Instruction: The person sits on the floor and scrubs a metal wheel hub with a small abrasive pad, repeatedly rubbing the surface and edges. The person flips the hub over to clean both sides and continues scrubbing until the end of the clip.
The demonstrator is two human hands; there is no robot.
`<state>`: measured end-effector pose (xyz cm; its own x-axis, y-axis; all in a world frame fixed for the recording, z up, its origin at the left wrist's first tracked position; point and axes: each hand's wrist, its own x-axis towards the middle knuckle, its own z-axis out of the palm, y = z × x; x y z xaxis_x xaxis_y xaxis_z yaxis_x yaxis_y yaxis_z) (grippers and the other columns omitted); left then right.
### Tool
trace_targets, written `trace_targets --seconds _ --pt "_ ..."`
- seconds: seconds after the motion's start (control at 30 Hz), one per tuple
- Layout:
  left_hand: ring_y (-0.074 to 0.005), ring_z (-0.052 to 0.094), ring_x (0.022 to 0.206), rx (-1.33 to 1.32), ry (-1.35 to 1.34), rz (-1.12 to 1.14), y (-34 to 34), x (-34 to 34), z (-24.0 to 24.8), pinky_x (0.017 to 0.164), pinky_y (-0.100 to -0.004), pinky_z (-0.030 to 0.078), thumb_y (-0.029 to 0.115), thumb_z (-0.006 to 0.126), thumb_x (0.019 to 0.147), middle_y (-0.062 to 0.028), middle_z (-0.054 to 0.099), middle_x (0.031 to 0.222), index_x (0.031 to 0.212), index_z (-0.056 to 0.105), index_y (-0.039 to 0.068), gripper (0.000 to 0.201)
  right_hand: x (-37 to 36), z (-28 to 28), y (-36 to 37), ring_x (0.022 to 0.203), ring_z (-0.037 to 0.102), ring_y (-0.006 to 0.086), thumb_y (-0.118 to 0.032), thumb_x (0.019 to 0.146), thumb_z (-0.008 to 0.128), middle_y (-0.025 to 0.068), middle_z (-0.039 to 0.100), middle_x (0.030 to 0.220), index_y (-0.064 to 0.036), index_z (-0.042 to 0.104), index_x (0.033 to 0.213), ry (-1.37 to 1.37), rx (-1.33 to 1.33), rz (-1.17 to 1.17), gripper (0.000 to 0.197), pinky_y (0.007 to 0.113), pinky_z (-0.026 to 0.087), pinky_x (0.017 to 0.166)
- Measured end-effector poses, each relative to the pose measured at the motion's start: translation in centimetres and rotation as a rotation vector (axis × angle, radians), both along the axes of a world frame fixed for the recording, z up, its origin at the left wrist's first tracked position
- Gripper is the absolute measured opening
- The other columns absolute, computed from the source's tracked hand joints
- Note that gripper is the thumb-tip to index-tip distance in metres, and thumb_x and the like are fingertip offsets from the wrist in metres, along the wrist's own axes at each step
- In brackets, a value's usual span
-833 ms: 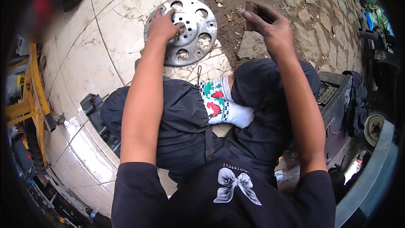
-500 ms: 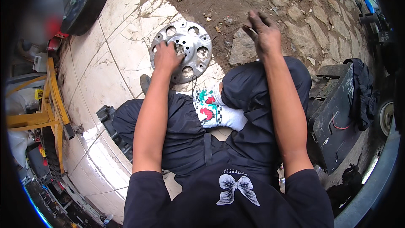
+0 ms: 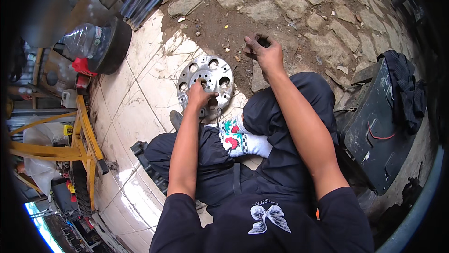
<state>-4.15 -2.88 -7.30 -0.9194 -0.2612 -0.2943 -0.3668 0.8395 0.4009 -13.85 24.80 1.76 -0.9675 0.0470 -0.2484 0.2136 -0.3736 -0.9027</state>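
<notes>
A silver, flywheel-like metal disc (image 3: 214, 76) lies on the tiles in front of my crossed legs. Large round holes run around it, with a ring of small dark holes near its centre. My left hand (image 3: 200, 95) rests over the disc's near middle, its thumb spread to the right and its fingertips at the hub. Raised to the right of the disc, over the dirt, is my right hand (image 3: 267, 56). Its grime-darkened fingers curl in toward the thumb; whether anything small is between them cannot be made out.
A yellow metal frame (image 3: 84, 131) stands on the left, below a clear plastic bottle (image 3: 86, 40) beside a black round tub (image 3: 115, 47). Right of my knee sits a dark case (image 3: 369, 136) with black cloth (image 3: 401, 89) over it. Rough stone paving (image 3: 292, 5) lies beyond the tiles.
My right hand has moved left and lower, its spread fingers now curled in. My left hand has shifted nearer the hub, thumb out to the right. The whole view has tilted upward.
</notes>
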Motion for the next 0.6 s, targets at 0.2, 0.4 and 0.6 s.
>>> trace_targets --seconds 0.2,0.4,0.6 --pt "-0.0353 0.071 0.116 0.169 0.220 0.106 -0.3 -0.6 2.1 0.101 -0.0442 0.054 0.042 0.094 0.080 -0.0211 0.073 0.123 0.131 0.062 0.000 0.074 -0.2 0.5 -0.4 0.084 0.073 0.0191 -0.014 0.094 0.084 0.0100 0.073 0.101 0.0036 0.065 0.119 0.007 -0.027 0.041 0.036 0.037 0.067 0.077" --pt "-0.0398 0.068 0.122 0.384 0.354 0.099 0.0 -1.0 2.2 0.107 -0.0451 0.051 0.047 0.096 0.075 -0.0248 0.068 0.133 0.137 0.055 0.000 0.088 -0.9 -0.6 -0.1 0.086 0.076 0.0212 -0.016 0.093 0.086 0.0139 0.074 0.105 0.0086 0.065 0.121 0.040 -0.021 0.030 0.043 0.036 0.067 0.073" --pt "-0.0460 0.062 0.132 0.275 0.215 0.075 2.2 -0.2 0.1 0.114 -0.0503 0.047 0.040 0.101 0.067 -0.0323 0.061 0.142 0.158 0.025 0.001 0.125 0.1 -0.5 0.2 0.084 0.074 0.0204 -0.019 0.095 0.084 0.0103 0.073 0.101 0.0034 0.065 0.120 0.016 0.036 0.011 0.038 0.038 0.067 0.075"
